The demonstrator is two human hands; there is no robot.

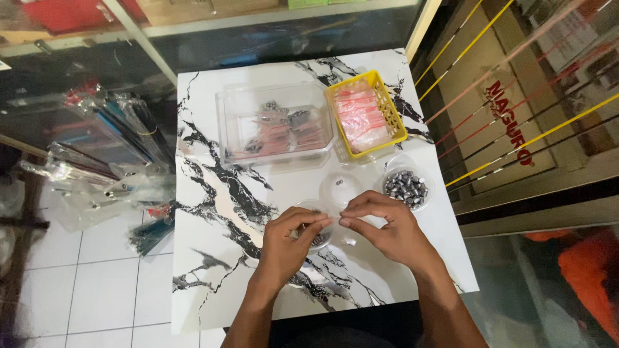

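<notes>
Both hands over the marble worktop [213,193], fingertips meeting at the centre. Left hand [290,241] grip pressed together, thumb and forefinger pinching something tiny; right hand [387,229] same, pinching from the other side. Can't resolve the piece itself, too small, hidden between the tips just above a small clear dish [317,237]

Judging by the grey weights in the round tub [407,187] to the right: likely small, dense for its size, hard, smooth, so slippery and prone to roll if dropped. Best held at the fingertips, pads square on it, light pressure, low over the dish

Empty clear cup [340,185] beyond my hands, clear box [277,125] and yellow basket [366,113] of pink packets at the far edge
</notes>
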